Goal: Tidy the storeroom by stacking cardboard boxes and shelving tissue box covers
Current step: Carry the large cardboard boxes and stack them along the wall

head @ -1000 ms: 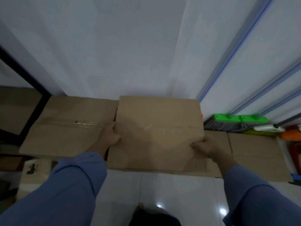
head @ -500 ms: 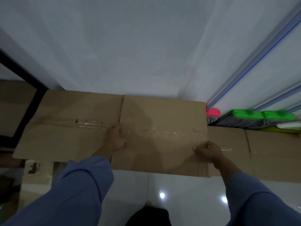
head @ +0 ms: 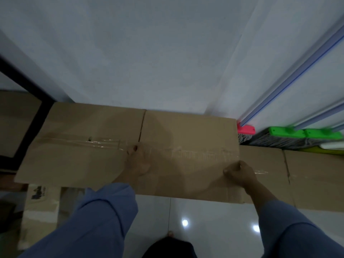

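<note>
Hands: two, both on the same box.
- Left hand [head: 138, 162]: at the left edge of the centre cardboard box [head: 189, 135]. Thumb lies on the taped top, fingers curl down into the seam against the neighbouring box. It grips that edge.
- Right hand [head: 240, 174]: at the box's right edge, fingers curled tightly into a near fist around the corner, knuckles up. It grips too.
- Both forearms are in blue sleeves [head: 104, 216].

Cardboard boxes: five counted plainly.
- The centre one, held, sits back against the white wall [head: 149, 53], with clear tape across its top.
- Left cardboard box [head: 80, 131]: level with it and touching along the seam, also taped.
- Two lower boxes [head: 266, 164] to the right, side by side. The nearer one is partly under the held box's right end, the farther one [head: 316, 175] runs toward the frame edge.
- A small box with a dark printed mark [head: 40, 200] stands low at left. The print is too blurred to read.

Broom heads: three, in the corner just right of the held box. One is pink [head: 245, 129] and two are green [head: 287, 132] [head: 323, 135], with pale poles leaning up the wall.

Elsewhere: a black frame [head: 28, 86] at far left, and a glossy white tiled floor [head: 204, 220] below.
</note>
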